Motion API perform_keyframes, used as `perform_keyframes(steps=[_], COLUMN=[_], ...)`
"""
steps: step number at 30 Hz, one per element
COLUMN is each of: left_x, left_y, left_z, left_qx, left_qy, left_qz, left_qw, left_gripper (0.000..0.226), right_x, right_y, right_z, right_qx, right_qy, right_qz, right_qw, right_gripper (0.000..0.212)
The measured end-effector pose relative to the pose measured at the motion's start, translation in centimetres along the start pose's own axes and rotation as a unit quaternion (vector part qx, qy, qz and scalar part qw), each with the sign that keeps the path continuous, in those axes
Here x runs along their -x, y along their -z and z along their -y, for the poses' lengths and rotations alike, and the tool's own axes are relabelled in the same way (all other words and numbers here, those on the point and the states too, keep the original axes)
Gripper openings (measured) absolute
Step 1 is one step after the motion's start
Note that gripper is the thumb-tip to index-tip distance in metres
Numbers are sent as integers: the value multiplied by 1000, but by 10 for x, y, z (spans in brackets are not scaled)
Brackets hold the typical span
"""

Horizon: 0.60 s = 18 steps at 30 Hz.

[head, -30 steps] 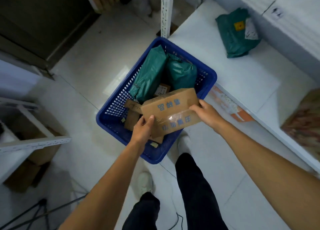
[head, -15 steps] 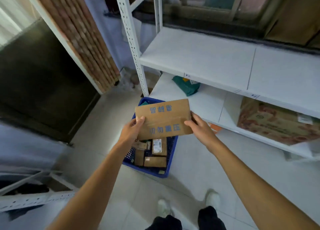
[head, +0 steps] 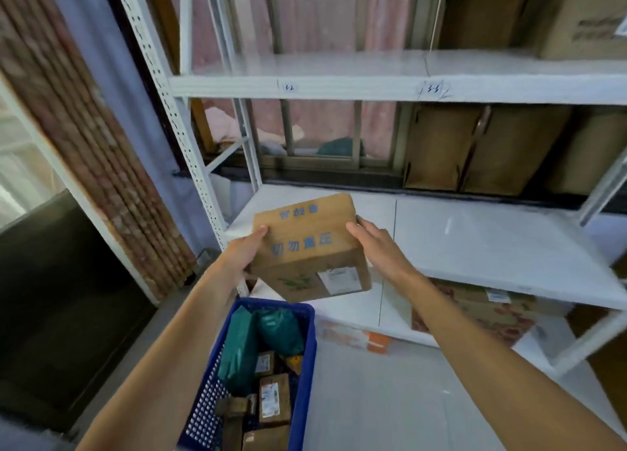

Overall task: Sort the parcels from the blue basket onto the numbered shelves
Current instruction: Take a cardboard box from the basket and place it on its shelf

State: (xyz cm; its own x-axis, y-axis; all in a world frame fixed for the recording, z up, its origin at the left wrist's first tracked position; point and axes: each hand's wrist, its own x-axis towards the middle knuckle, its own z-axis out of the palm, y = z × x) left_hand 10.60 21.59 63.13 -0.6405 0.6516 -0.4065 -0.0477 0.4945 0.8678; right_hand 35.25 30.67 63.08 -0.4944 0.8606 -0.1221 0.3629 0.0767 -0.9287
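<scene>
Evidently so its white label point(head: 339, 279) can be read against the shelf numbers point(head: 289, 87), the cardboard parcel point(head: 305, 243) is held tilted above the blue basket point(head: 308, 365), before the middle shelf point(head: 492, 247), with the left hand point(head: 242, 252) gripping one side thumb-on-top and the right hand point(head: 376, 247) curled round the other.

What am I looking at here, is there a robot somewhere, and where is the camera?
No robot: the grip here is a person's two bare hands. The single picture comes from a camera worn on the head, looking forward and down. The left hand and right hand hold a brown cardboard box between them, in front of a white shelf. Below, on the floor, a blue basket holds green bags and small boxes.
</scene>
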Motion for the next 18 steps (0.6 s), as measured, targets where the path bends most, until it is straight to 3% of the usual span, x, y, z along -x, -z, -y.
perform_keyframes(steps=[3,6,11,15,18], left_x=[14,30,49,60,73], left_y=[-13,-25,-37,-41,-45], left_z=[-31,-53,-82,-111,-130], left_qx=[28,13,-7,-37,-45], left_qy=[3,-26,-110,-159,-216], left_qz=[32,42,44,65,92], left_qw=[999,999,993,984,971], left_gripper=[55,50,69,82,64], right_x=[3,16,29,25,23], right_y=[36,57,79,89,96], right_z=[17,31,37,40,48], right_qx=[7,13,-81,-92,-113], right_qy=[38,66,57,27,24], right_qz=[-28,-40,-52,-71,-101], right_qw=[999,997,994,993,988], right_gripper=[82,80,62,75,77])
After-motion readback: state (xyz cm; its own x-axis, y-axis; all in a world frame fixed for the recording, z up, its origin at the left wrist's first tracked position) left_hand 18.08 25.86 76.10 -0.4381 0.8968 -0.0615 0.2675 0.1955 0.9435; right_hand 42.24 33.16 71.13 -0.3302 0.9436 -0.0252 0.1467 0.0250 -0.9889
